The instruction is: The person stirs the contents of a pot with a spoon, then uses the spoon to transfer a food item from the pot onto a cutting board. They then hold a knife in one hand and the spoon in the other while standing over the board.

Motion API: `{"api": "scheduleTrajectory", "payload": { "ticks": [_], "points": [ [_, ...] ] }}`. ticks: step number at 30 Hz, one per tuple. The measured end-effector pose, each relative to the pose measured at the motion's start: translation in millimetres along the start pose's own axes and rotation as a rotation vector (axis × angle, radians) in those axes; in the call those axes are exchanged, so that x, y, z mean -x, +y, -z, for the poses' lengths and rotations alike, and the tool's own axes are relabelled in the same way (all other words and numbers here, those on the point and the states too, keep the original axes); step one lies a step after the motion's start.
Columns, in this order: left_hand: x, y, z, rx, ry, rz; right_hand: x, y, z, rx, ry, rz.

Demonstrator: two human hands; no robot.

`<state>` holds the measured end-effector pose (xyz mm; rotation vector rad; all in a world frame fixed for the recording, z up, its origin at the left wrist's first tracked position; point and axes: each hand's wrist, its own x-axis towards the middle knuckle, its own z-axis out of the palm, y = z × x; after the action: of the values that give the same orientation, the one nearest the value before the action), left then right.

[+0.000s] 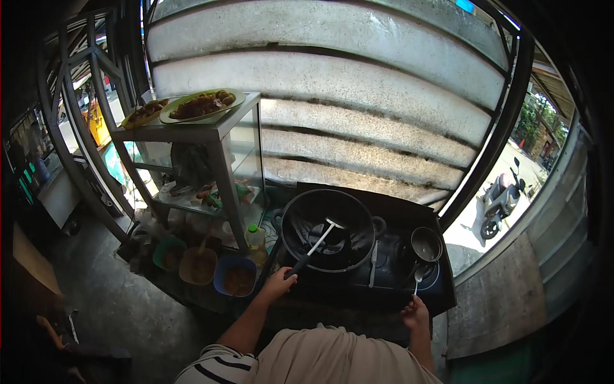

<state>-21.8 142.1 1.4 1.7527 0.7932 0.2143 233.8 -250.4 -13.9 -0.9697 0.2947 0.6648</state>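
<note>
My left hand (277,285) is closed round the black handle of a spatula (318,243), whose pale metal head rests inside a large dark wok (295,221). The wok sits on the left side of a black stove (345,281). At the stove's right front, my right hand (416,312) pinches the handle of a metal spoon (419,274). The spoon's bowl points away from me, just in front of a small round pan (426,244). Between wok and pan lies a long thin utensil, apparently a knife (373,264).
Left of the wok stand a green-capped bottle (254,238), a blue bowl (220,281), a brownish bowl (189,275) and a green bowl (160,256). A glass display case (236,185) bears a plate (233,97) of food. A slatted wall (371,128) rises behind the stove.
</note>
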Motion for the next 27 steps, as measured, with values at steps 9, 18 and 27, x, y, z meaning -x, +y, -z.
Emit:
{"api": "scheduleTrajectory", "payload": {
  "ticks": [9, 18, 27],
  "points": [
    [22, -23, 15, 0.262, -0.059, 0.145, -24, 9, -18, 0.046, -0.069, -0.050],
    [55, -37, 18, 0.344, 0.060, 0.172, -48, -6, -50, 0.095, -0.123, -0.064],
    [73, -31, -44, 0.634, 0.287, 0.245, -79, -62, -37, 0.138, -0.192, -0.070]
  ]
}}
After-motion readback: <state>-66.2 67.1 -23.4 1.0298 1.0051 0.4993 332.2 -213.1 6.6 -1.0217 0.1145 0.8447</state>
